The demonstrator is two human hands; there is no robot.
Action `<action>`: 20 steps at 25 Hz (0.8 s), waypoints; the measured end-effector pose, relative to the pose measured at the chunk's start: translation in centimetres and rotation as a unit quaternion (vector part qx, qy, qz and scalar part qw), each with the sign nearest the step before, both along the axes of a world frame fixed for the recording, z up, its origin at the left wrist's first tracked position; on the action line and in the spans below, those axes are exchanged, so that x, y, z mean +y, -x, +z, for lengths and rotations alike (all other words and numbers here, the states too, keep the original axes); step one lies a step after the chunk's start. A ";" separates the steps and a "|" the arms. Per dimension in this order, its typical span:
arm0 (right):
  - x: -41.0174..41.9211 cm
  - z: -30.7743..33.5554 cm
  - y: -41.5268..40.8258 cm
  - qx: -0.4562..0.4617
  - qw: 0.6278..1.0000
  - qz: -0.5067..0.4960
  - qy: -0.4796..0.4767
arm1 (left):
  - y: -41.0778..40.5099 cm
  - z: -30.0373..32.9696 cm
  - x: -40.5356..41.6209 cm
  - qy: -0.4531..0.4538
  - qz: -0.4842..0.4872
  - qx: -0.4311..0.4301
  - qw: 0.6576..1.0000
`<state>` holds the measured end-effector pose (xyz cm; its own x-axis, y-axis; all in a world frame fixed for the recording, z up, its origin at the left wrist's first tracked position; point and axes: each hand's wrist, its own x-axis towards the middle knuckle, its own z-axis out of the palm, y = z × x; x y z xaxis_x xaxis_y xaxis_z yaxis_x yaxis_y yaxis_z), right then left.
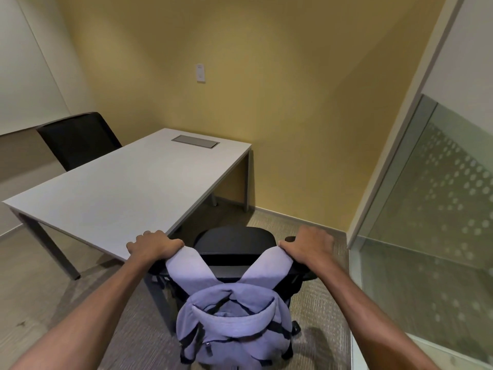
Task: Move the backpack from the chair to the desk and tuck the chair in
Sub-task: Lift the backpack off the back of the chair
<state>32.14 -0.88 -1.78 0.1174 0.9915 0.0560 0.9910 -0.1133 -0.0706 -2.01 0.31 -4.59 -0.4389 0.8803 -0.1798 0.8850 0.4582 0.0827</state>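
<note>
Backpack (234,324), lavender soft fabric with black zips and trim, is hanging off the back of the black office chair (234,241), nearest the camera, both shoulder straps looped over the top corners of the backrest. Body is sagging and the top flap is folding over, so it's probably lightly loaded and floppy; it'll likely swing and slump once lifted. Fabric looks grippy, nothing fragile showing.

Left hand (154,245) is closing over the left strap where it's crossing the chair top; right hand (310,245) is doing the same on the right strap. Both are clenched around strap and backrest edge together; can't tell whether they're pinching strap alone.

Best hold, by judgement: both straps at the apex, lifting them up and clear of the corners.

Desk (128,188), pale grey top, is sitting just beyond the chair to the left, with a flush cable hatch (195,142) near its far end. Second black chair (80,137) is behind it. White wall plate (200,73) on the yellow wall: any writing is too small to read. No brand visible on the backpack.
</note>
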 end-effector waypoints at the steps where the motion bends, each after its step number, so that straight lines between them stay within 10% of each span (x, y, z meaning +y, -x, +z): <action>1: 0.2 0.1 0.5 -0.021 1.000 -0.002 0.014 | 0.0 -0.1 0.2 0.003 0.011 -0.027 1.000; 11: 1.0 0.4 2.8 -0.064 0.994 -0.036 0.081 | 0.9 -0.7 0.0 -0.118 0.101 -0.226 0.962; 16: 0.8 -0.3 2.6 -0.047 0.997 -0.033 0.046 | 2.0 -1.1 -1.7 -0.289 0.303 -0.554 0.720; 20: 0.2 -0.4 2.0 -0.083 0.994 -0.065 0.020 | 1.5 -0.8 -3.5 -0.333 0.354 -0.625 0.611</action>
<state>30.14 -0.71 -2.19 0.2362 0.9706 0.0458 0.9657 -0.2397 0.0997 -3.55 -3.23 -5.36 -0.6384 0.6095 -0.4701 -0.4614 0.1858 0.8675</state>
